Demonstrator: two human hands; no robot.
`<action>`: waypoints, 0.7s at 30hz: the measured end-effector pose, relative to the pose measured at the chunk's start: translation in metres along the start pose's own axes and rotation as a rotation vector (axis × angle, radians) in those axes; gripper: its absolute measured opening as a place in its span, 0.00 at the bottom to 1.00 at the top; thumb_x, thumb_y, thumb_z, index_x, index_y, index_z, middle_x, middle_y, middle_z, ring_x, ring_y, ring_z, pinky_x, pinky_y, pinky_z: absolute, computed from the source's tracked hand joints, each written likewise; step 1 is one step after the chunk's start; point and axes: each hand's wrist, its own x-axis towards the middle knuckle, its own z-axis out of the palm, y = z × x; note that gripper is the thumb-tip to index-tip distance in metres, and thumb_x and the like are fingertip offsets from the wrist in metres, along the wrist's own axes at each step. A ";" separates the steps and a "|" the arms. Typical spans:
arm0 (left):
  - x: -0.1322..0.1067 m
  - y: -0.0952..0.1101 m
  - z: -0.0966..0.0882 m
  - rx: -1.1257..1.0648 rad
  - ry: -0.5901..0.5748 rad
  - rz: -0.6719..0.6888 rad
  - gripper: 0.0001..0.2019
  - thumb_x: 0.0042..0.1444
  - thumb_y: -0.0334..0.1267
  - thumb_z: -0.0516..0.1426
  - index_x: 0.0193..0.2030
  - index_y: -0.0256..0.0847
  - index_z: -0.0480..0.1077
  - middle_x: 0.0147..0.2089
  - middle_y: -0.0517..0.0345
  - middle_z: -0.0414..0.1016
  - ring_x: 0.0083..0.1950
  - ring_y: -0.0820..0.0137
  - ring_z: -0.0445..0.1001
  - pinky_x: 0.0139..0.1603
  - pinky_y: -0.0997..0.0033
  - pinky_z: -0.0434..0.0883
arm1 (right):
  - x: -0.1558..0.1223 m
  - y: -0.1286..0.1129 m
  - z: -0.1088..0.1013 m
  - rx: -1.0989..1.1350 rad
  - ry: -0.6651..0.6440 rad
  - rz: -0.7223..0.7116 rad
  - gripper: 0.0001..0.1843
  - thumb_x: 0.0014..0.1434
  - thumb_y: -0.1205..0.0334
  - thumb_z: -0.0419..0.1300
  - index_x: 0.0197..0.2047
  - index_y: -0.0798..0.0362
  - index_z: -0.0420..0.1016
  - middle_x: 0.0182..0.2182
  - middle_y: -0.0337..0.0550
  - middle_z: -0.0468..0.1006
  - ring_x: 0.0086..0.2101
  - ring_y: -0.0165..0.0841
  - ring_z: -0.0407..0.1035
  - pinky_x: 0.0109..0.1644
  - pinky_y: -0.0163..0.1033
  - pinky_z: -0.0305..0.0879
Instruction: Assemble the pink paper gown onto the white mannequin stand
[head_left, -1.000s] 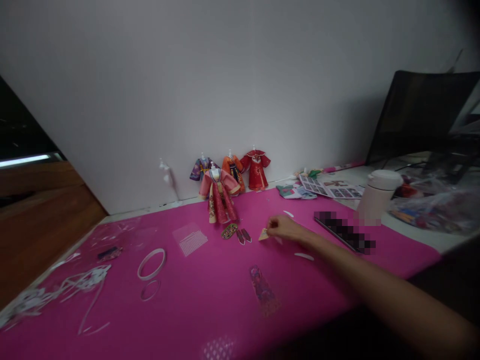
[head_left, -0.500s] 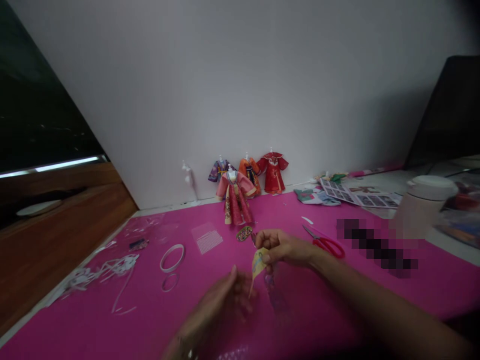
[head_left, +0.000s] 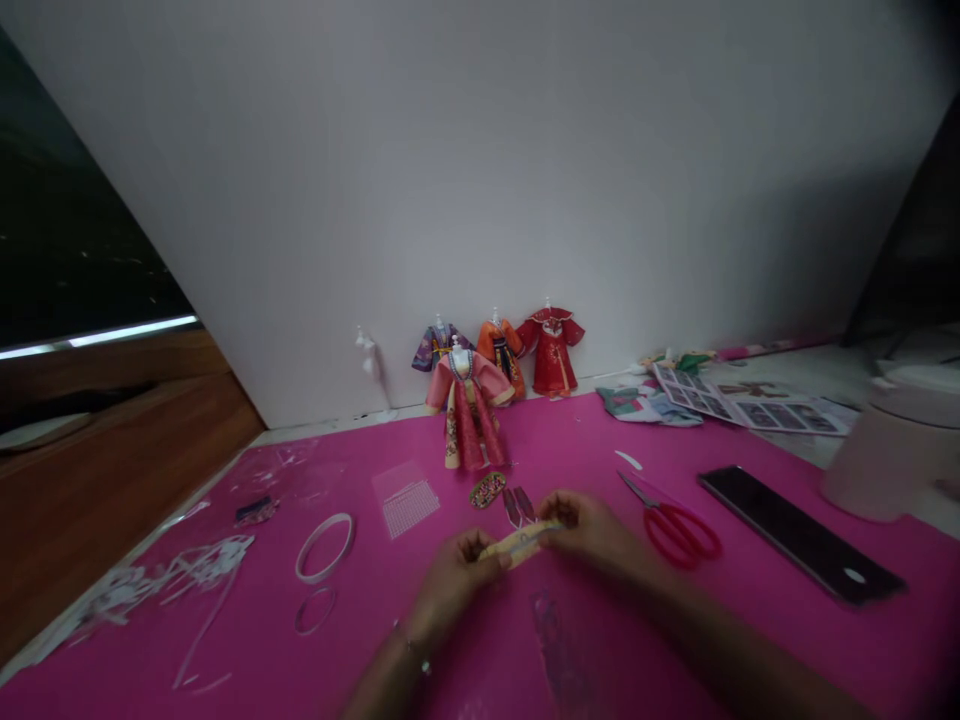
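A narrow yellow strip, apparently fabric with a bluish pattern point(head_left: 521, 543), is stretched between my hands over the pink mat. My left hand point(head_left: 466, 567) pinches its left end between thumb and fingers. On the other end, my right hand point(head_left: 581, 522) is closed in a similar pinch. Just beyond the strip lie two small dark red pieces with pale tips point(head_left: 519, 506) and an oval dish of tiny beads point(head_left: 488, 490). A translucent purplish piece point(head_left: 556, 640) lies on the mat below my hands.
Miniature dressed figures point(head_left: 469, 410) stand by the white wall, beside a bare white mannequin point(head_left: 367, 360). Red-handled scissors point(head_left: 679, 530), a dark phone-like slab point(head_left: 802, 535) and a pale jar point(head_left: 892, 450) lie rightward. Two tape rolls point(head_left: 325, 548) and white ribbon scraps point(head_left: 150, 590) sit left.
My left hand has come up and taken the strip's free end. The strip, hanging from my right hand before, is now held roughly level between both hands. The view has shifted slightly.
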 end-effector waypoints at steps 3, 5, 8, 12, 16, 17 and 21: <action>-0.002 -0.008 0.000 0.031 0.038 0.004 0.21 0.34 0.49 0.71 0.22 0.39 0.66 0.16 0.68 0.65 0.18 0.78 0.58 0.22 0.76 0.49 | 0.002 0.010 -0.008 0.052 0.085 0.006 0.14 0.38 0.62 0.70 0.31 0.52 0.74 0.24 0.33 0.74 0.27 0.31 0.69 0.32 0.36 0.65; -0.005 -0.011 -0.001 0.037 0.042 0.003 0.21 0.35 0.48 0.71 0.23 0.39 0.66 0.16 0.68 0.65 0.19 0.78 0.58 0.22 0.76 0.50 | 0.004 0.016 -0.012 0.096 0.132 0.015 0.17 0.38 0.59 0.71 0.32 0.51 0.73 0.24 0.33 0.74 0.25 0.31 0.69 0.31 0.36 0.66; -0.009 -0.011 -0.003 0.017 0.048 -0.005 0.22 0.36 0.51 0.70 0.24 0.39 0.66 0.17 0.68 0.65 0.19 0.79 0.58 0.22 0.77 0.51 | 0.006 0.024 -0.016 0.165 0.189 0.029 0.20 0.37 0.54 0.72 0.33 0.51 0.72 0.24 0.34 0.74 0.24 0.31 0.69 0.28 0.37 0.67; -0.011 -0.012 -0.005 -0.017 0.075 -0.020 0.24 0.35 0.54 0.70 0.25 0.39 0.66 0.18 0.68 0.65 0.19 0.78 0.59 0.22 0.77 0.54 | 0.006 0.030 -0.018 0.244 0.262 0.042 0.24 0.36 0.51 0.73 0.35 0.51 0.72 0.25 0.36 0.75 0.23 0.32 0.70 0.27 0.38 0.69; -0.012 -0.012 -0.007 -0.024 0.118 -0.021 0.23 0.35 0.53 0.71 0.26 0.38 0.67 0.19 0.68 0.67 0.19 0.79 0.61 0.22 0.78 0.55 | 0.004 0.032 -0.018 0.293 0.320 0.047 0.26 0.36 0.51 0.74 0.37 0.51 0.72 0.26 0.37 0.76 0.24 0.32 0.72 0.28 0.38 0.70; -0.012 -0.012 -0.008 -0.024 0.130 -0.021 0.23 0.35 0.52 0.71 0.27 0.38 0.67 0.19 0.68 0.67 0.19 0.79 0.61 0.22 0.79 0.54 | 0.004 0.032 -0.018 0.301 0.332 0.047 0.26 0.36 0.51 0.74 0.37 0.51 0.72 0.26 0.37 0.76 0.24 0.32 0.72 0.28 0.38 0.70; -0.012 -0.013 -0.009 -0.017 0.171 -0.022 0.23 0.36 0.54 0.70 0.27 0.38 0.68 0.17 0.67 0.68 0.18 0.78 0.60 0.20 0.78 0.53 | 0.002 0.031 -0.018 0.316 0.386 0.038 0.25 0.36 0.52 0.74 0.36 0.51 0.72 0.25 0.36 0.74 0.23 0.32 0.71 0.28 0.38 0.69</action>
